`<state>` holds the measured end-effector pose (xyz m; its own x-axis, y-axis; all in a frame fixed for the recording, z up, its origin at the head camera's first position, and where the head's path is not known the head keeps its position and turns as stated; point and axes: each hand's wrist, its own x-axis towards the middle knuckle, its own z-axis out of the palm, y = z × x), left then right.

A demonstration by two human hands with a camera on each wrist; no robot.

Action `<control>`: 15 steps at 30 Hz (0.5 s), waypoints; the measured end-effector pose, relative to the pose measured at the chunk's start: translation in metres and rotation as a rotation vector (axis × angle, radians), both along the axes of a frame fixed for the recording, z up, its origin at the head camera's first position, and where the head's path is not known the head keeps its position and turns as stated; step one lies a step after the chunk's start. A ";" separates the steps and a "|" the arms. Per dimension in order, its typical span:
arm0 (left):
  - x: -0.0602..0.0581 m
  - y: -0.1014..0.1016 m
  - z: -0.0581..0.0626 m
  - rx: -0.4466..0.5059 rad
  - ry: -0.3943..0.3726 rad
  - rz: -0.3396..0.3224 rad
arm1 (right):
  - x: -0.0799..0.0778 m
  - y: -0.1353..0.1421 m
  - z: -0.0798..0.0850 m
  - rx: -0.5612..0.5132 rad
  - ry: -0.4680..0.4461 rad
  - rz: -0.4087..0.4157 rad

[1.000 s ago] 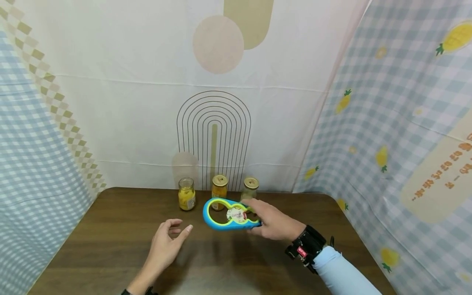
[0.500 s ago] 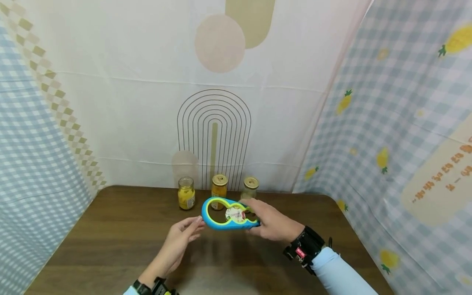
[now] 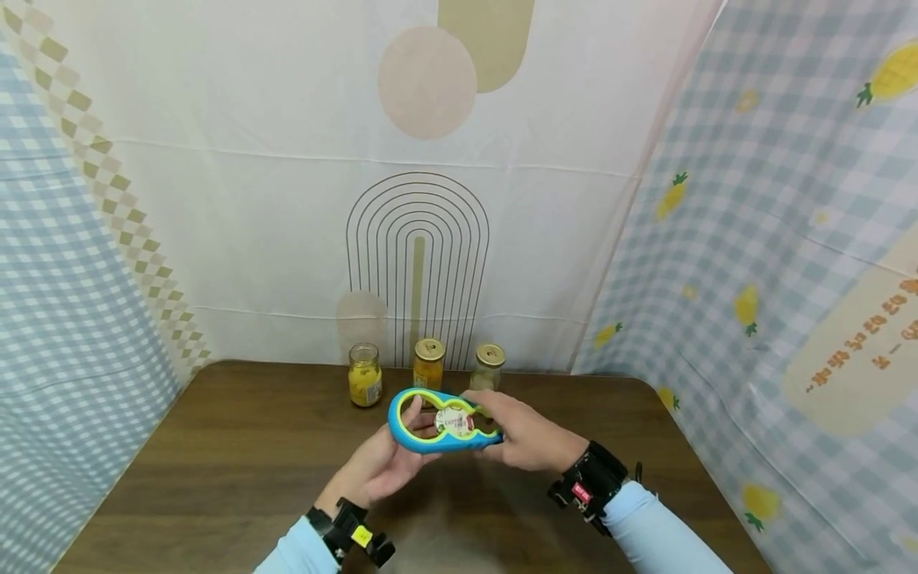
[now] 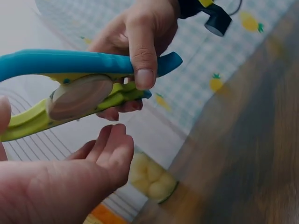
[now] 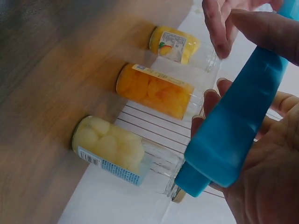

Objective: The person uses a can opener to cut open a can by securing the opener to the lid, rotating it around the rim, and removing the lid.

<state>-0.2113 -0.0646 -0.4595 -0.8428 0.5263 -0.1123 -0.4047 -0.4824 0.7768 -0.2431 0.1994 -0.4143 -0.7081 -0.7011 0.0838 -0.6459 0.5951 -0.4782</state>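
Note:
My right hand (image 3: 534, 434) grips the narrow end of a blue and lime-green jar opener (image 3: 446, 442), held level above the table with its round white label facing up. In the left wrist view the right thumb presses on the blue handle (image 4: 93, 61). Under the opener's wide ring comes my left hand (image 3: 383, 470), palm up. Some of its fingers show through the ring, and in the left wrist view its fingers (image 4: 110, 151) are loosely extended below the opener. Whether the left hand touches the opener is unclear.
Three glass jars stand in a row at the table's back: a lidless one with yellow fruit (image 3: 365, 384), a gold-lidded one with orange fruit (image 5: 156, 91), and a gold-lidded one with pale round fruit (image 5: 110, 144). Behind the brown table (image 3: 237, 446) hangs a patterned cloth (image 3: 272, 239).
My left hand has moved right and up from beside the opener to under its wide ring, turning palm up. The right hand keeps its grip, almost still.

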 end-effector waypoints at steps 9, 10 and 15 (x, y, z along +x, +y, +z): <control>-0.002 0.009 -0.004 0.191 -0.061 -0.121 | 0.000 -0.006 0.000 0.030 0.025 0.032; -0.002 0.009 -0.005 0.200 -0.057 -0.132 | 0.000 -0.006 0.001 0.032 0.025 0.031; -0.001 0.011 -0.009 0.275 -0.061 -0.176 | 0.001 -0.005 0.005 0.035 0.041 0.039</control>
<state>-0.2121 -0.0534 -0.4687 -0.7322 0.6810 0.0067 -0.5426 -0.5893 0.5986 -0.2419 0.1941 -0.4097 -0.6765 -0.7312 0.0874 -0.6877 0.5848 -0.4303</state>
